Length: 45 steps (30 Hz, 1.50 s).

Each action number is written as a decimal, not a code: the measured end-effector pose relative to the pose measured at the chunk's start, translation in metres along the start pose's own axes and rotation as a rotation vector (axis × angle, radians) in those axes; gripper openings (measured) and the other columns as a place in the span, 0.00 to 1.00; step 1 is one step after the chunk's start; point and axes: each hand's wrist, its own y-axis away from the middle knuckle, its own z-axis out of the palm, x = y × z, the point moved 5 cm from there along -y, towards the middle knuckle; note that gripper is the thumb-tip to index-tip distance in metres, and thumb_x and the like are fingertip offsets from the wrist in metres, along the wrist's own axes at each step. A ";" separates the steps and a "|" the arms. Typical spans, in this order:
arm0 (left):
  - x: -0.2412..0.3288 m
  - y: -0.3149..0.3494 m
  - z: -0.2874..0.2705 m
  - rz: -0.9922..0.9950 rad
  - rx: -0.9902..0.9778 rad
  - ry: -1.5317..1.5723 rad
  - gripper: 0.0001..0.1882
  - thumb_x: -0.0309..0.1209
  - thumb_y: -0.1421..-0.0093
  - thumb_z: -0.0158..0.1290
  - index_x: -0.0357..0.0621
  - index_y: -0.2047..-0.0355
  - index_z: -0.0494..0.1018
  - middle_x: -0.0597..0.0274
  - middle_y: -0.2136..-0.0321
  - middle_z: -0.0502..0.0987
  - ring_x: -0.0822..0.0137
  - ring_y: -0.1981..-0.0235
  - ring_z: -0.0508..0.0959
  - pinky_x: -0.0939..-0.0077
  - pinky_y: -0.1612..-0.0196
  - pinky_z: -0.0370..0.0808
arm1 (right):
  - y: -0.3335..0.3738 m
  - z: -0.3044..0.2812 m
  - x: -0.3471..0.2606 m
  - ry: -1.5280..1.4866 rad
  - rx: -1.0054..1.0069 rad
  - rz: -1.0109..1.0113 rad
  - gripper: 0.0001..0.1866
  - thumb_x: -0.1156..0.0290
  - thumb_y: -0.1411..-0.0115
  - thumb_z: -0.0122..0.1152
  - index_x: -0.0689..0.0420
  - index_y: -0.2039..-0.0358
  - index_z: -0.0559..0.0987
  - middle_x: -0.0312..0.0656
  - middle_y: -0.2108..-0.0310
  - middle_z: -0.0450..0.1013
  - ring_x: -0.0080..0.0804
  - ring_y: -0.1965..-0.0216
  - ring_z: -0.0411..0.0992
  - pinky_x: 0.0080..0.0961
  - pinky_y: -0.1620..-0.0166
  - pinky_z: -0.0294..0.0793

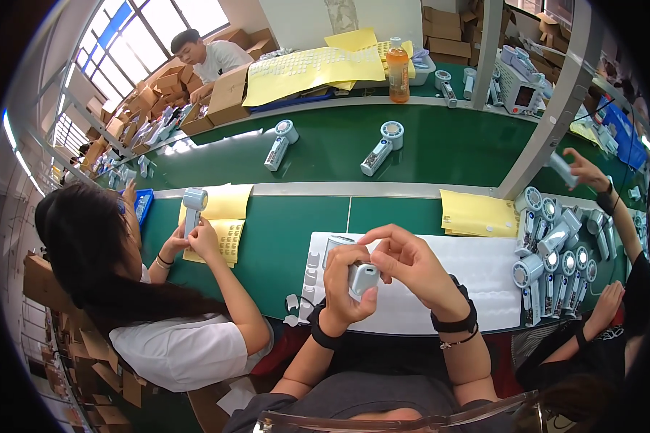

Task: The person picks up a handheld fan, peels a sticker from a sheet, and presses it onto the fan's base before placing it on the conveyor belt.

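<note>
Plainly, we have our left hand [347,283] wrapped around a pale blue device [364,278] above the white mat [455,289]; our right hand [410,265] curls beside it, and whether its fingers grip anything we cannot tell. Similar devices [552,263] crowd the mat's right end.

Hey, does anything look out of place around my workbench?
Perhaps the bottle of orange liquid: it stands upright beside the yellow sheets, looking like a drink near handheld fans with exposed innards. No spill shows.

Smooth plastic device [361,283]; glossy green bench [328,155]; yellow paper sheets [477,209].
</note>
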 end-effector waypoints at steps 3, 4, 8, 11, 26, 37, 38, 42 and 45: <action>-0.001 0.003 0.003 -0.036 -0.025 0.008 0.27 0.49 0.44 0.50 0.34 0.59 0.68 0.50 0.63 0.71 0.60 0.63 0.72 0.67 0.58 0.69 | -0.001 0.005 0.009 0.161 -0.053 -0.139 0.10 0.69 0.39 0.63 0.59 0.59 0.78 0.30 0.74 0.70 0.14 0.76 0.63 0.11 0.72 0.64; -0.002 0.004 0.003 -0.036 -0.026 0.008 0.27 0.49 0.44 0.50 0.34 0.59 0.68 0.50 0.63 0.71 0.60 0.63 0.72 0.67 0.58 0.69 | -0.002 0.005 0.011 0.160 -0.051 -0.140 0.10 0.69 0.39 0.63 0.59 0.59 0.78 0.30 0.74 0.70 0.14 0.76 0.63 0.11 0.72 0.64; -0.010 0.004 0.003 -0.088 -0.051 0.045 0.28 0.50 0.40 0.45 0.33 0.58 0.67 0.50 0.64 0.71 0.61 0.63 0.72 0.66 0.58 0.69 | -0.005 0.001 0.016 0.062 -0.025 -0.097 0.07 0.68 0.38 0.61 0.59 0.67 0.79 0.26 0.79 0.67 0.10 0.77 0.62 0.11 0.74 0.61; -0.017 0.008 0.003 -0.120 -0.118 0.137 0.29 0.52 0.37 0.39 0.34 0.56 0.65 0.49 0.62 0.71 0.61 0.61 0.73 0.66 0.56 0.69 | -0.002 -0.003 0.023 0.025 -0.046 -0.042 0.07 0.67 0.37 0.61 0.57 0.64 0.79 0.28 0.79 0.69 0.11 0.81 0.60 0.10 0.76 0.60; -0.094 -0.108 0.057 -0.150 -0.258 -0.602 0.28 0.46 0.44 0.59 0.33 0.53 0.71 0.47 0.56 0.74 0.50 0.53 0.73 0.57 0.54 0.69 | -0.012 -0.110 -0.028 0.462 0.220 -0.113 0.12 0.68 0.40 0.63 0.54 0.58 0.72 0.38 0.77 0.75 0.24 0.80 0.76 0.17 0.77 0.68; -0.157 -0.131 0.127 -0.220 -0.289 -0.682 0.20 0.43 0.49 0.63 0.41 0.63 0.77 0.58 0.63 0.77 0.54 0.60 0.77 0.60 0.61 0.74 | -0.083 -0.252 0.020 1.687 0.720 -0.129 0.14 0.73 0.50 0.65 0.48 0.61 0.76 0.47 0.74 0.74 0.48 0.67 0.74 0.41 0.65 0.72; -0.137 -0.140 0.107 -0.144 -0.181 -0.524 0.18 0.40 0.49 0.63 0.41 0.63 0.77 0.59 0.65 0.78 0.54 0.63 0.78 0.63 0.62 0.75 | -0.080 -0.246 0.014 1.703 0.723 -0.133 0.14 0.73 0.50 0.65 0.49 0.62 0.77 0.46 0.72 0.74 0.47 0.65 0.73 0.41 0.64 0.72; -0.052 -0.144 0.021 -0.034 0.111 -0.130 0.14 0.31 0.46 0.61 0.40 0.60 0.76 0.55 0.66 0.79 0.63 0.70 0.79 0.70 0.64 0.74 | -0.057 -0.184 -0.009 1.817 0.749 -0.308 0.13 0.74 0.51 0.64 0.51 0.62 0.77 0.46 0.65 0.71 0.46 0.60 0.69 0.39 0.59 0.70; -0.021 -0.106 -0.058 -0.176 0.315 0.312 0.16 0.29 0.37 0.53 0.38 0.53 0.63 0.56 0.65 0.79 0.71 0.72 0.76 0.78 0.65 0.73 | -0.051 -0.099 0.012 1.760 0.538 -0.507 0.13 0.75 0.51 0.62 0.54 0.62 0.78 0.47 0.61 0.67 0.45 0.56 0.65 0.37 0.54 0.68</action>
